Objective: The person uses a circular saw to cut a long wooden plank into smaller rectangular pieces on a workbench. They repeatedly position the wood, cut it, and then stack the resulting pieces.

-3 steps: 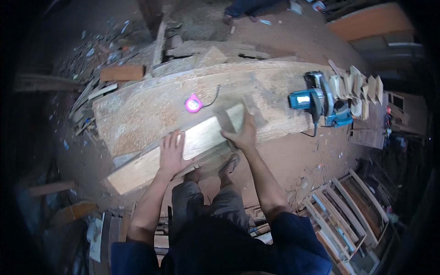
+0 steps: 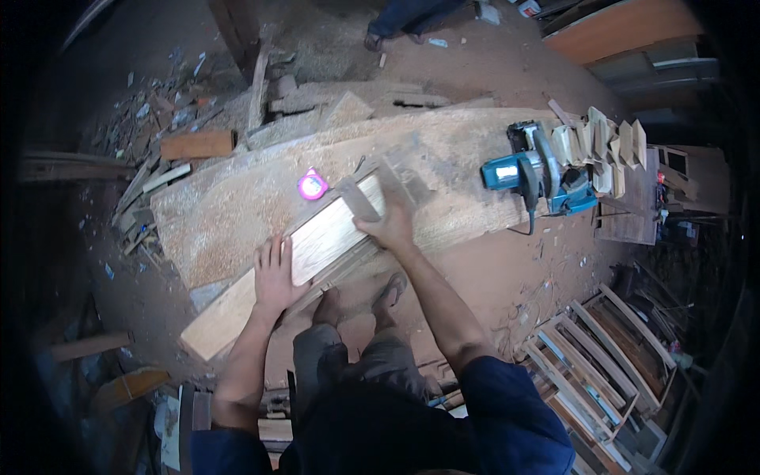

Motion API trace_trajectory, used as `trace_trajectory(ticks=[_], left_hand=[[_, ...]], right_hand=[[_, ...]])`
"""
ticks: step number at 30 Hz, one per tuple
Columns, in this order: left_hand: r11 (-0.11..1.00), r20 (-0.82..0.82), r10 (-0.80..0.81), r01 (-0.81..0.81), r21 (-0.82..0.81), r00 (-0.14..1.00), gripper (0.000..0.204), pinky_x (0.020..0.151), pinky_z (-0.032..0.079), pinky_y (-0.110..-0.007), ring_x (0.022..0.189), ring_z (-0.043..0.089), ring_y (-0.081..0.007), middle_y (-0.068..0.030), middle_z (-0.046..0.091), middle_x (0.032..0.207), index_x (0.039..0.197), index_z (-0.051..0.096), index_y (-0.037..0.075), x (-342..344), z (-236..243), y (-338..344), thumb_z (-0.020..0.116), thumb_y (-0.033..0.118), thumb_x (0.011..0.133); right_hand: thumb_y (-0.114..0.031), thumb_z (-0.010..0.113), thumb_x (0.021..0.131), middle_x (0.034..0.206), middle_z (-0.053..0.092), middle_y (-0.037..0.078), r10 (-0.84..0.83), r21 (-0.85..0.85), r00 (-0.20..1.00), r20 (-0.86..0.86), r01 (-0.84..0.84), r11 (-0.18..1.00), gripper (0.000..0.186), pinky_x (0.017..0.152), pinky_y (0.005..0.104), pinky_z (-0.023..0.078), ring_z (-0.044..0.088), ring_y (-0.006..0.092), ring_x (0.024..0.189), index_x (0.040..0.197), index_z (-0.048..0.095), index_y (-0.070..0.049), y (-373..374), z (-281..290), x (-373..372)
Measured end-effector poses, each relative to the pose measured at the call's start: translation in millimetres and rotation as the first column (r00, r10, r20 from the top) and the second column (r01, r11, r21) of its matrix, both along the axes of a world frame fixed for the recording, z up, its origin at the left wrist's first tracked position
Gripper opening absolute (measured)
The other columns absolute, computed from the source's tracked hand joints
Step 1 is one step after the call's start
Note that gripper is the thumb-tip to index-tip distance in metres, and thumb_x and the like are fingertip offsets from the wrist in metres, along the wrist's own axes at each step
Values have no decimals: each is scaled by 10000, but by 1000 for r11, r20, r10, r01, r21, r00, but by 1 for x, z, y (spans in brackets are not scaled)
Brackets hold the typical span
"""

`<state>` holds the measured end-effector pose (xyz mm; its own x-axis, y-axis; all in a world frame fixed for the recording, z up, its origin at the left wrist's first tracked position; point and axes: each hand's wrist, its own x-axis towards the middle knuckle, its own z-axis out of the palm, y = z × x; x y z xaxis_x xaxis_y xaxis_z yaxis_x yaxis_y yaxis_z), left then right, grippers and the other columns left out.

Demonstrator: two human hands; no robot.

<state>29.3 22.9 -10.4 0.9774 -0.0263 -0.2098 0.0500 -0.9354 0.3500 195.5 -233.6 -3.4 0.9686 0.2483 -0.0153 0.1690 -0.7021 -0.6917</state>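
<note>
A pale wooden board (image 2: 328,237) lies slantwise over the near edge of the workbench (image 2: 218,226), its lower left end sticking out past the bench. Across its face my left hand (image 2: 275,283) is spread, with the fingers toward the far edge and the thumb by the near edge. My right hand (image 2: 391,224) closes round the board's upper right end, which is smeared by motion. Under the right thumb a flat greyish strip (image 2: 360,199) crosses the board; its exact kind is unclear. Just beyond the board sits a pink tape measure (image 2: 312,184).
On the bench's right stands a teal circular saw (image 2: 546,174) beside several stacked wood offcuts (image 2: 595,146). A brown block (image 2: 198,144) lies at the far left edge. Wooden frames (image 2: 590,372) rest on the floor at lower right. Another person's leg (image 2: 408,17) shows at the top.
The board's right end has shifted left with my right hand, and the board slants more steeply. My left hand has moved slightly left and nearer. The whole view has shifted a little.
</note>
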Motion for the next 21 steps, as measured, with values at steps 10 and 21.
trace_trajectory(ticks=[10, 21], left_hand=[[954, -1, 272, -270, 130, 962, 1074, 1185, 144, -642, 1454, 205, -506, -322, 278, 1536, 1475, 374, -23, -118, 12, 23, 810, 541, 671], [888, -173, 458, -457, 45, 872, 1212, 1094, 334, -520, 1227, 425, -454, -262, 458, 1335, 1500, 305, -30, -233, 52, 125, 899, 414, 541]], right_hand=[[-290, 827, 793, 1035, 730, 194, 36, 274, 930, -367, 71, 959, 530, 899, 341, 530, 702, 259, 984, 1174, 665, 41, -14, -30, -30], [-379, 833, 807, 1171, 681, 243, -11, 85, 984, -179, 26, 996, 664, 953, 401, 515, 669, 298, 1091, 1238, 615, 76, -25, -50, -46]])
